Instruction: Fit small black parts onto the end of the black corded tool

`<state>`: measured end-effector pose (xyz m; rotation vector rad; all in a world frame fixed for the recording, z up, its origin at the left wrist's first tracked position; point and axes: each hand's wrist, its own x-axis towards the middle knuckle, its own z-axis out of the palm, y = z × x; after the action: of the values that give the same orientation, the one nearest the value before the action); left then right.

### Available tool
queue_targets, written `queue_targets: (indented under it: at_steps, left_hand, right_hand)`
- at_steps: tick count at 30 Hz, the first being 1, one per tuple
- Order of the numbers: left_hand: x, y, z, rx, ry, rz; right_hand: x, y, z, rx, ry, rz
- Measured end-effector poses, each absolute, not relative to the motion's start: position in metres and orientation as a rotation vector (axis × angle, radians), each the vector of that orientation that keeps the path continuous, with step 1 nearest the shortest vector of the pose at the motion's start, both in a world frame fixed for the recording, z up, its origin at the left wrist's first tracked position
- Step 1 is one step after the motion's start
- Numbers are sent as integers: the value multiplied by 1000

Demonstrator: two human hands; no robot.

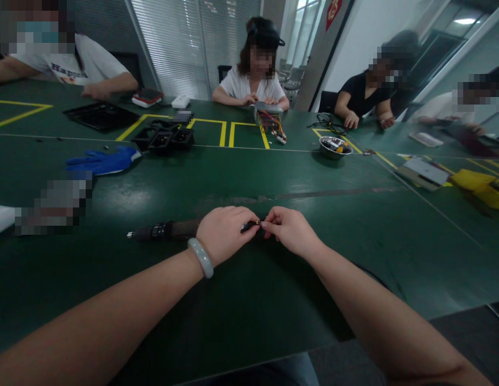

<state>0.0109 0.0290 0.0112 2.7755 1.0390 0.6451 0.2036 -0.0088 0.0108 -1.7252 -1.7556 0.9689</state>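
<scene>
Two bare hands meet at the near middle of a long green worktable (233, 311), bent over a dark electric screwdriver (164, 230) that lies with its metal tip pointing left. The left hand (222, 233), a pale bangle (201, 258) at its wrist, covers the tool's right end, thumb and forefinger clamped on a small black end piece (248, 227). Just beside it, the right hand (288, 230) has thumb and forefinger pinched together on a tiny part (262, 223), too small to identify. A black cable (372, 274) runs across the tabletop beyond the right forearm. To the left lies a blue glove (102, 162), with black plastic frames (164, 138) farther back. Across the table, a co-worker (251, 83) in white rests both hands on a grey metal box (269, 111) trailing coloured wires; a steel bowl (333, 155) of small items stands to the right.
</scene>
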Motion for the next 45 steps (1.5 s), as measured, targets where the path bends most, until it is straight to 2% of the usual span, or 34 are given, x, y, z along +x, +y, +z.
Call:
queue_targets:
  at_steps: [45]
  left_hand:
    - [12, 26, 4, 2853, 1030, 674]
  right_hand:
    - [196, -8, 7, -1739, -1667, 983]
